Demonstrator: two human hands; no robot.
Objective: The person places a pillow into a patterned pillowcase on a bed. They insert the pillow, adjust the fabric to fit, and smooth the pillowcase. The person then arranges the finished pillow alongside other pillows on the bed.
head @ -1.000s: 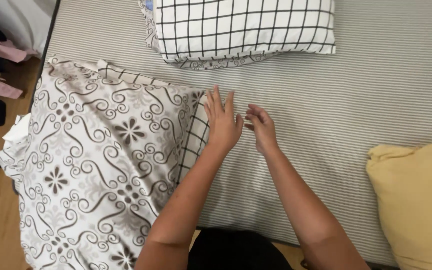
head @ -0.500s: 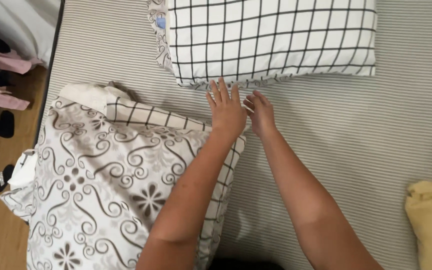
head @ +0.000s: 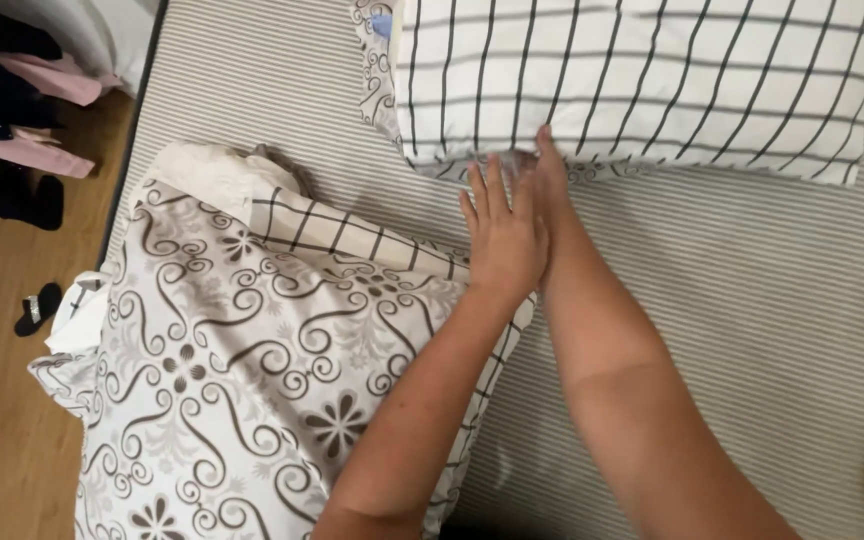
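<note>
Two hands are reaching the near edge of the checked pillow (head: 642, 85) lying across the striped mattress (head: 752, 300); the left hand (head: 502, 235) is lying flat, fingers spread, the right hand (head: 550, 180) half hidden, grip unclear. Soft and light, probably; best gripped along that edge.

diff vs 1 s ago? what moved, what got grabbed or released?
Both hands slid up the striped sheet: the left hand and right hand now meet the lower edge of the checked pillow. Whether either grips it is unclear. The view shifted along. The swirl-patterned pillow stayed under the left forearm.
</note>
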